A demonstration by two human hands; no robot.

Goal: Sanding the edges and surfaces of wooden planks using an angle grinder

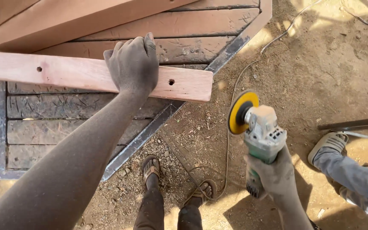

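We see the left hand (133, 64) laid palm down over a pale reddish wooden board (81, 74), fingers curled over its far edge and pressing it flat. The board has two small drilled holes and lies crosswise on a slatted bench top (56, 119), its right end jutting just past the angled metal frame (150, 127). The right hand (277, 176) is wrapped tight round the body of a green angle grinder (263, 136), held out to the right of the board and clear of it, its yellow disc (240, 111) facing the board's cut end. We cannot tell whether the disc is spinning.

The bench slats are grey, scratched and dusty under the board; farther slats look redder. More reddish planks (64, 17) lie across the top left. A thin cable (235, 85) trails over the ground from the grinder's side.

Below is bare sandy earth (320, 64) strewn with wood chips, in strong sun. Our own sandalled feet (152, 168) stand near the frame's corner. At the right edge, another person's leg (354, 179) in grey trousers and a pale sandal rests beside a dark metal bar (354, 123).
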